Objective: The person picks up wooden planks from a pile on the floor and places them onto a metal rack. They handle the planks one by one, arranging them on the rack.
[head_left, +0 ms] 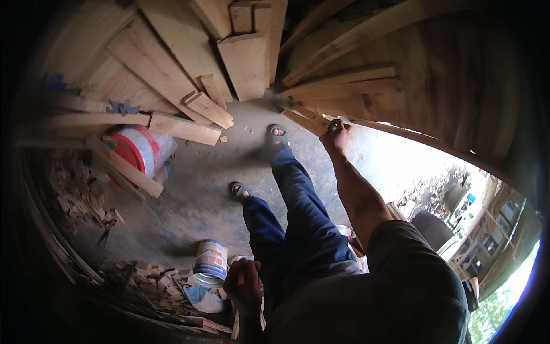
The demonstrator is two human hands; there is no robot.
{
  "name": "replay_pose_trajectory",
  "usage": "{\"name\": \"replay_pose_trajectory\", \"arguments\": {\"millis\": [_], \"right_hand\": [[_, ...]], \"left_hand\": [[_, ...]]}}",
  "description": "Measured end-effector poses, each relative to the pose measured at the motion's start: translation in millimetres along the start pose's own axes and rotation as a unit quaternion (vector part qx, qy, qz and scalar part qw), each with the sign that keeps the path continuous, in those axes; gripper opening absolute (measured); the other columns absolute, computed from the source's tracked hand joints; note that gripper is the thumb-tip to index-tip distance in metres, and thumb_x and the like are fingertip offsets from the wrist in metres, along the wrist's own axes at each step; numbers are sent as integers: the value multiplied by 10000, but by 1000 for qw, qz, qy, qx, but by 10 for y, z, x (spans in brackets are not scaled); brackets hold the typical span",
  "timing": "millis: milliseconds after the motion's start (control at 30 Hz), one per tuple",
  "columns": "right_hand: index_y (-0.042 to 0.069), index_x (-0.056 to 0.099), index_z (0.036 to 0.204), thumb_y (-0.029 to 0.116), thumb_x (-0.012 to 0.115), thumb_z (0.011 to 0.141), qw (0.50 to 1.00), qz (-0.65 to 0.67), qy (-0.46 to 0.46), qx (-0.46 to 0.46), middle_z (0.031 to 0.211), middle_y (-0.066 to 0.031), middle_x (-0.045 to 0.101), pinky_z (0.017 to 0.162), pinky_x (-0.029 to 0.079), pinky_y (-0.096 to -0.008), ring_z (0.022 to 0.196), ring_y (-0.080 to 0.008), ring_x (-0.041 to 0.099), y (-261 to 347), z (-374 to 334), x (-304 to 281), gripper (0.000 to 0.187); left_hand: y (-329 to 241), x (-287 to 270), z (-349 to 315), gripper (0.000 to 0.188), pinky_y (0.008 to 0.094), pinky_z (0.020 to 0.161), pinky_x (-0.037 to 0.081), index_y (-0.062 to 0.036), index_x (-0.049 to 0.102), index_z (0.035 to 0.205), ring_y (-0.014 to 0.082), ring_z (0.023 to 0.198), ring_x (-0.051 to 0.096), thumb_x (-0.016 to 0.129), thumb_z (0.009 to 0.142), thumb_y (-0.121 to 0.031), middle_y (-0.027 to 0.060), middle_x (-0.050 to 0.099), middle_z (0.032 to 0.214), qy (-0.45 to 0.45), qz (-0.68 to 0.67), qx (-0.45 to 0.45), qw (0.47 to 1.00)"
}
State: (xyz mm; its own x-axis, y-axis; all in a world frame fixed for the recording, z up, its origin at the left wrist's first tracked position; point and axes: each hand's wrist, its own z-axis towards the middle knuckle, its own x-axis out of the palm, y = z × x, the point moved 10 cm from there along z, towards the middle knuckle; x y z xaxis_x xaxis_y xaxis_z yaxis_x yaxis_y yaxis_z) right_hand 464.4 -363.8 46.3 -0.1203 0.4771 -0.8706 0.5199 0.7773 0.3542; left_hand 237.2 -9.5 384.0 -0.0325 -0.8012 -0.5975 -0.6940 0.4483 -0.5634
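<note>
My right hand (336,136) reaches forward with its fingers closed, at the near end of narrow wooden strips (306,120) and beside the lower edge of a large wooden panel (435,92). A small pale thing shows at its fingertips, too small to name; whether the fingers grip a strip I cannot tell. Close to my body, in shadow, my left hand (243,281) is curled into a loose fist with nothing visible in it. It is nearest a white and blue bucket (210,261) on the floor.
Planks (243,63) lean at the far side, with shorter boards (183,127) at the left. A red and white drum (143,150) lies there behind a slanting board. Wood scraps (163,286) are heaped at the lower left. My sandalled feet stand on a concrete floor (189,195).
</note>
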Motion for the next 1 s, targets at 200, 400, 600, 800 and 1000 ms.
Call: {"name": "replay_pose_trajectory", "arguments": {"millis": [200,400,600,800,1000], "right_hand": [[49,622,1070,11,631,743,983,-4,36,-177,1131,-252,508,878,519,-468,1020,-444,561,731,-1016,-515,328],[41,617,1075,-20,668,672,900,17,113,-420,958,-182,553,779,487,-425,921,-335,540,1658,-3167,-2068,412],[66,521,1257,37,764,711,818,141,220,-513,1081,-156,506,744,473,-376,922,-300,523,1624,-5084,-2766,599],[91,502,1306,3,771,729,693,97,316,-641,1261,-159,508,887,502,-440,1108,-327,552,2253,-6355,-2553,643],[-42,453,1413,55,796,754,735,194,369,-535,1235,-192,611,897,534,-390,1097,-270,628,2962,-7015,-2104,749]], "left_hand": [[844,823,2,338,412,922,523,45,597,1174,281,979,672,560,1015,-250,180,690,1052,89,-430,-186,879],[1050,1749,-76,551,551,1086,413,8,385,1454,405,1224,555,526,1043,-332,246,544,1350,144,-768,-310,541],[1064,349,-320,383,434,991,505,-27,497,1376,278,1128,620,496,1039,-210,138,615,1230,90,-913,-46,396],[1782,-1860,-1006,665,469,1049,463,-95,398,1486,297,1207,564,665,878,-123,101,574,1309,-124,-791,184,570],[1914,-3171,-1818,789,393,1012,475,-78,412,1459,237,1171,563,734,746,26,88,564,1290,-230,-685,236,650]]}}
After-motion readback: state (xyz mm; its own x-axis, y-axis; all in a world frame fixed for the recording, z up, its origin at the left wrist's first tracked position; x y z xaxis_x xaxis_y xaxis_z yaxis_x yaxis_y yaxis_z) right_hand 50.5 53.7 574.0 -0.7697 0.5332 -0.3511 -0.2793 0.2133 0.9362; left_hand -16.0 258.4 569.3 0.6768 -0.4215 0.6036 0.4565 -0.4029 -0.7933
